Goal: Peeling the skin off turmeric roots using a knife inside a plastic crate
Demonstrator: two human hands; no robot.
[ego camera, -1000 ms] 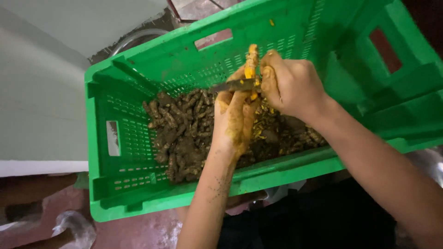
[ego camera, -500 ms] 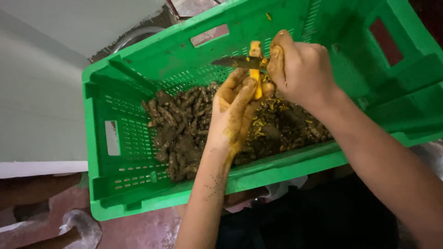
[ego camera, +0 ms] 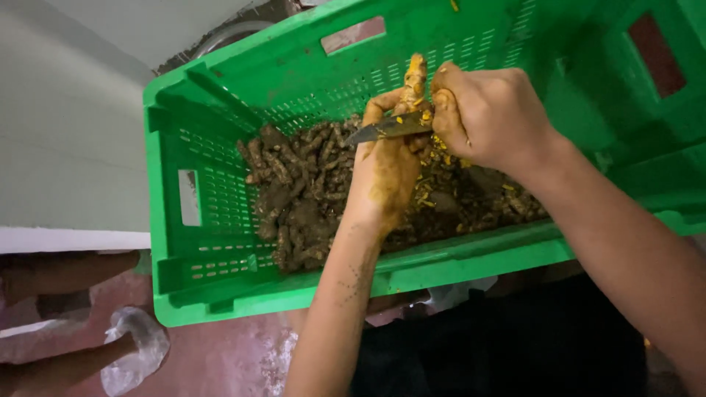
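Note:
My left hand (ego camera: 386, 173), stained yellow, holds a peeled orange-yellow turmeric root (ego camera: 413, 77) upright over a green plastic crate (ego camera: 220, 242). My right hand (ego camera: 489, 114) grips a small knife (ego camera: 386, 129) whose blade lies across the root, pointing left. Beneath both hands, a heap of brown unpeeled turmeric roots (ego camera: 298, 191) fills the crate's floor, with yellow peel scraps (ego camera: 434, 184) scattered on top near my hands.
The crate has slotted walls and handle cut-outs. A pale wall (ego camera: 66, 147) runs along the left. A crumpled clear plastic bag (ego camera: 136, 345) lies on the reddish floor at lower left. Dark cloth (ego camera: 478, 345) shows below the crate.
The knife blade has shifted down the root a little, and both hands moved slightly while the root stays upright in my left hand.

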